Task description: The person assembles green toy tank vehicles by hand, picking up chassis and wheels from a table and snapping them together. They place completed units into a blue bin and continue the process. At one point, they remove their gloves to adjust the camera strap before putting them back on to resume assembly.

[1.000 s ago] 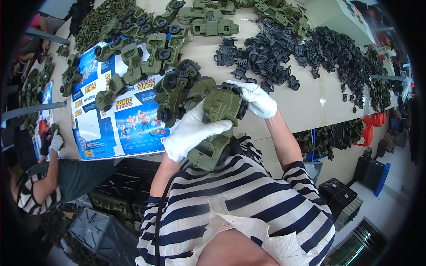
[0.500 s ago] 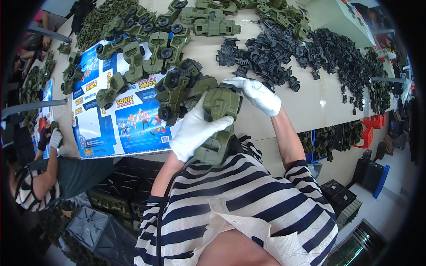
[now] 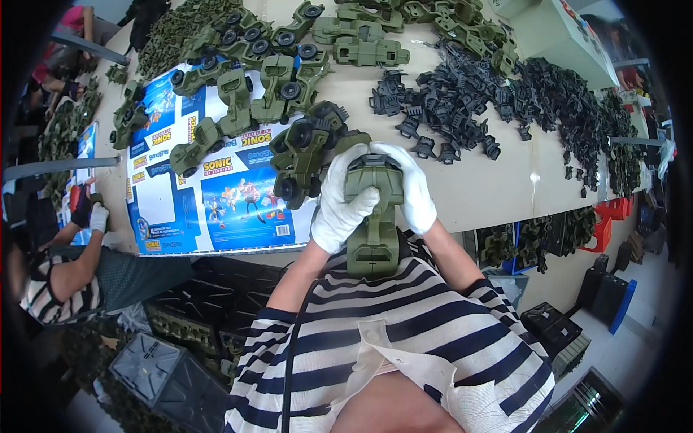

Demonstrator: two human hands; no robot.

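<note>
An olive-green toy truck body [image 3: 374,249] is held between my white-gloved hands, close to my striped shirt, its length pointing away from me. My left hand [image 3: 338,209] wraps its left side, with the thumb lying across the top. Around the right side and far end curls my right hand [image 3: 413,189], its fingertips at a dark part [image 3: 375,159] on the far end. Just left of my left hand, green toy trucks with black wheels [image 3: 296,162] lie piled on the table.
Loose black plastic parts [image 3: 447,101] cover the table ahead to the right. More green truck bodies [image 3: 372,52] lie at the back. Printed blue-and-white card sheets [image 3: 245,198] are on the left. A co-worker's gloved hand [image 3: 99,216] is at far left, and a box [image 3: 556,36] stands back right.
The truck body has turned from slanting to straight away from me. My right hand has gone from stretched over its far end to wrapped round its right side.
</note>
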